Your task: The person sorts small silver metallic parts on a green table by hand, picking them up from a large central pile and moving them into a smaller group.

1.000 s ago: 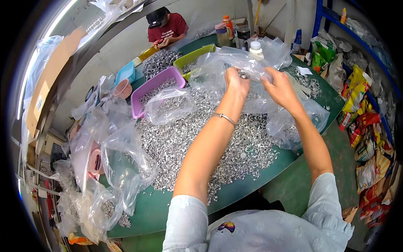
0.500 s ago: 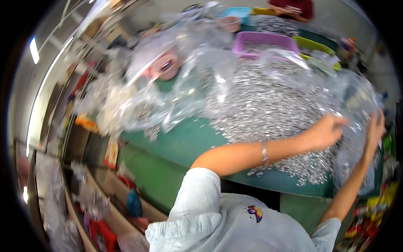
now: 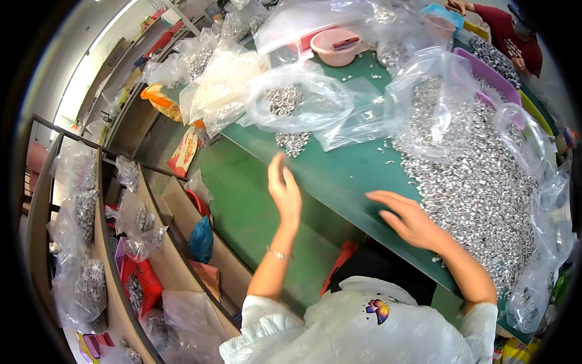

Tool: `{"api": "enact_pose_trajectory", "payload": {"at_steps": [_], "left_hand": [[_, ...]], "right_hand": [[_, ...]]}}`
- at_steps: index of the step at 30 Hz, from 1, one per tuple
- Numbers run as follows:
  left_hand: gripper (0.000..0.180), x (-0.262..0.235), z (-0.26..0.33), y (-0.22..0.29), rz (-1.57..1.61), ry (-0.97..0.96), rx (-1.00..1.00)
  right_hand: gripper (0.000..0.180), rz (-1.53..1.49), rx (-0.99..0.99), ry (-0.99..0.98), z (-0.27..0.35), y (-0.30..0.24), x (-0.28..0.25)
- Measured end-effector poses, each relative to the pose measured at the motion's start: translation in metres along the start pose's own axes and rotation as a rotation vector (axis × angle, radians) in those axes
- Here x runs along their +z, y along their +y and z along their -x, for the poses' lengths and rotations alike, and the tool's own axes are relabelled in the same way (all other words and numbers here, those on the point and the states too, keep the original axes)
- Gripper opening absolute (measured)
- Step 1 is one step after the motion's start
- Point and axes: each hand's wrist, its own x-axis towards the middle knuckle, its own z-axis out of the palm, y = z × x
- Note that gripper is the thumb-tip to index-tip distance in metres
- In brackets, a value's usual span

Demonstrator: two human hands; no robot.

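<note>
My left hand (image 3: pixel 285 191) is held out with thumb and fingers apart, empty, just off the near edge of the green table (image 3: pixel 345 176). Close by it lies a small heap of silvery ring-like metal pieces (image 3: pixel 293 144), in front of an open clear plastic bag (image 3: pixel 309 124) with more such pieces inside. My right hand (image 3: pixel 409 218) reaches over the table edge, fingers stretched out and holding nothing. To its right spreads a big pile of small silvery metal pieces (image 3: pixel 479 188), with another clear bag (image 3: pixel 439 112) of pieces standing at its left side.
A pink bowl (image 3: pixel 335 48) with a red object in it stands at the back. A purple tub (image 3: pixel 491 79) rests behind the pile. At the left are shelf compartments (image 3: pixel 182 267) with bagged parts. Another person (image 3: pixel 509 36) sits at the far right.
My view has swung to the left. Both hands have come away from the clear bag at the right end of the pile and moved left, toward the small heap.
</note>
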Motion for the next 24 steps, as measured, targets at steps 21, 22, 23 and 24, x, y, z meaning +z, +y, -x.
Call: {"api": "enact_pose_trajectory", "payload": {"at_steps": [21, 22, 23, 24], "left_hand": [[0.041, 0.016, -0.066, -0.049, 0.078, -0.208, -0.041], [0.044, 0.017, -0.06, -0.04, 0.17, -0.094, -0.075], [0.047, 0.02, -0.053, -0.03, 0.255, 0.02, -0.106], [0.047, 0.022, -0.042, -0.027, 0.231, 0.097, -0.088]], "right_hand": [[0.044, -0.183, 0.043, 0.363, -0.219, 0.076, 0.093], [0.045, -0.136, 0.031, 0.342, -0.219, 0.077, 0.091], [0.046, -0.095, 0.016, 0.323, -0.221, 0.079, 0.09], [0.047, -0.055, 0.0, 0.303, -0.224, 0.08, 0.088]]}}
